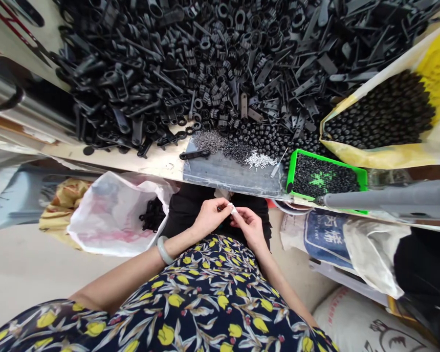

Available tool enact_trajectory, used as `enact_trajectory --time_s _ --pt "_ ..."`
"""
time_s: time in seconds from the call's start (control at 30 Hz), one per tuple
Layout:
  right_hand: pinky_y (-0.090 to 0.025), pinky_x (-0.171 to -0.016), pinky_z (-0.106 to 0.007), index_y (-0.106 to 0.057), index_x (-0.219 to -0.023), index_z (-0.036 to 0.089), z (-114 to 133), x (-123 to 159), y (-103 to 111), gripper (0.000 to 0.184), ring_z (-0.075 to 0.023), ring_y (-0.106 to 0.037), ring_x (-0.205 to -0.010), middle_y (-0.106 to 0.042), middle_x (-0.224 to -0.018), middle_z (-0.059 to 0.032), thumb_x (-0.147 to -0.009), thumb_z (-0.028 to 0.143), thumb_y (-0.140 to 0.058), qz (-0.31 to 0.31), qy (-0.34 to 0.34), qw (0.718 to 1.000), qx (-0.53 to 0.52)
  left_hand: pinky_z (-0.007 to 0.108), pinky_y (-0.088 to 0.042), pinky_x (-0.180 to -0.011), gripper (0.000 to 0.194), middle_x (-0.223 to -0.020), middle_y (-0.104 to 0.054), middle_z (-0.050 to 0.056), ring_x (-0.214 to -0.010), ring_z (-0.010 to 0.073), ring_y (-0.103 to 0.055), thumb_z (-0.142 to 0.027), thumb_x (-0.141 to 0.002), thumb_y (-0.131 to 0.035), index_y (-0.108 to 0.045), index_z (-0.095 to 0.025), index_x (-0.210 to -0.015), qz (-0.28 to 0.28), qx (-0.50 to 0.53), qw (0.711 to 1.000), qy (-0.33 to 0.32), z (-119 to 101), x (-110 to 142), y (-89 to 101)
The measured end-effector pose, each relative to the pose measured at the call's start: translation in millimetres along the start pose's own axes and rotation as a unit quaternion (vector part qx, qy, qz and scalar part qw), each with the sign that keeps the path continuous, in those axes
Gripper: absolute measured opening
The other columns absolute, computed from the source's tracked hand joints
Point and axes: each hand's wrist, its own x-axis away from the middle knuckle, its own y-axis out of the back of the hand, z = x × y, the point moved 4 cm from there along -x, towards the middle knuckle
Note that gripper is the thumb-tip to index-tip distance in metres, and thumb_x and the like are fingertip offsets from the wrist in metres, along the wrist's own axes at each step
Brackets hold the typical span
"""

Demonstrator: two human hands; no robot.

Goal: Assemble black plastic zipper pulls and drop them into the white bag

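My left hand point(212, 215), a pale bangle point(165, 250) on its wrist, is held over my lap just off the table's front edge. Its thumb and fingers close in a pinch on a small white strip point(232, 208) that looks like tape. The strip lies at the thumb tip of my right hand point(250, 226), whose fingers are curled in beside it. Whether it is wrapped round that thumb or only held, I cannot tell. On the grey work mat point(227, 173) in front of the hands lie small white pins point(260, 160) and one black ratchet-like handle point(195, 154).
A large heap of black plastic parts point(161, 73) covers the tabletop. To the right are a green tray point(290, 171) of small black pieces, a yellow-white bag point(396, 157) of black pieces and a grey bar point(381, 198). An open white bag point(106, 210) stands at lower left.
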Motion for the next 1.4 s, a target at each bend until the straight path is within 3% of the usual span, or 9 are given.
enact_trajectory --time_s 0.63,1.07,1.23,1.4 --pt "-0.058 -0.064 -0.027 -0.077 -0.088 0.020 -3.2 -0.1 1.0 0.038 -0.0142 -0.068 -0.065 -0.075 -0.077 -0.0022 -0.076 0.056 -0.086 0.027 0.006 0.999 0.022 0.025 -0.044 -0.059 0.025 -0.069 -0.069 0.003 -0.062 0.0150 -0.060 -0.039 -0.083 -0.066 -0.072 -0.016 -0.075 0.017 0.015 0.999 0.029 5.0 0.3 -3.2" --pt "-0.054 -0.063 -0.027 -0.073 -0.086 0.020 -7.3 -1.0 2.0 0.036 -0.0135 -0.065 -0.063 -0.073 -0.073 -0.0013 -0.083 0.055 -0.081 0.014 0.037 0.999 0.037 0.024 -0.047 -0.059 0.031 -0.064 -0.064 0.001 -0.058 0.0121 -0.057 -0.045 -0.084 -0.067 -0.067 -0.016 -0.073 0.044 0.132 0.988 0.068 -0.1 1.8 -8.7" --pt "-0.052 -0.063 -0.026 -0.072 -0.087 0.020 -6.9 -0.8 4.3 0.033 -0.0134 -0.064 -0.063 -0.072 -0.073 -0.0006 -0.086 0.053 -0.077 0.002 0.055 0.998 0.040 0.024 -0.047 -0.062 0.027 -0.068 -0.065 0.001 -0.062 0.0119 -0.058 -0.040 -0.079 -0.075 -0.068 -0.015 -0.073 0.056 0.146 0.986 0.053 -3.0 4.1 -12.6" --pt "-0.053 -0.063 -0.027 -0.072 -0.086 0.021 -3.9 0.1 3.7 0.032 -0.0140 -0.064 -0.064 -0.072 -0.075 -0.0010 -0.087 0.052 -0.077 0.002 0.067 0.997 0.042 0.023 -0.047 -0.061 0.027 -0.067 -0.064 0.000 -0.060 0.0108 -0.057 -0.040 -0.077 -0.078 -0.068 -0.015 -0.078 0.043 0.223 0.968 0.105 -1.7 6.2 -15.2"
